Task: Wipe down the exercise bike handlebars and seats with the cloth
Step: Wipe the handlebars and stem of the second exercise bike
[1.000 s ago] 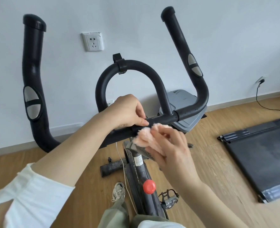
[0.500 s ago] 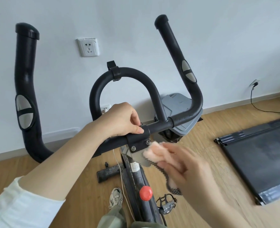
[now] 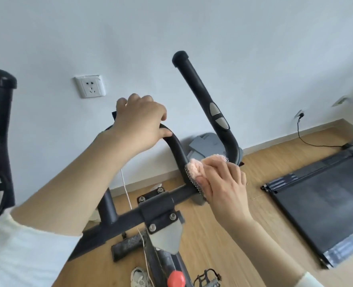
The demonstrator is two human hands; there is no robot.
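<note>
Left hand [image 3: 140, 121] is curled over the crown of the centre loop bar [image 3: 176, 150], gripping it. Right hand [image 3: 225, 183] pinches the cloth [image 3: 196, 172] between thumb and fingers, pressed to the loop's right leg just above the crossbar [image 3: 130, 219]. Risks: the wad meets only the near face of a round tube, so the far side is likely missed unless wrapped. A loose edge may snag on the bolt heads of the clamp bracket [image 3: 159, 208]. The white cord [image 3: 127, 189] hanging beside the stem could get dragged. Cloth: pink fluffy pile with a dark dotted mesh backing, soft and bunched. Bars: matte black tubing, smooth-looking. Right horn [image 3: 200, 94] has a capped end and grey inset pads. Bracket: flat grey plate. Seat not in view.
</note>
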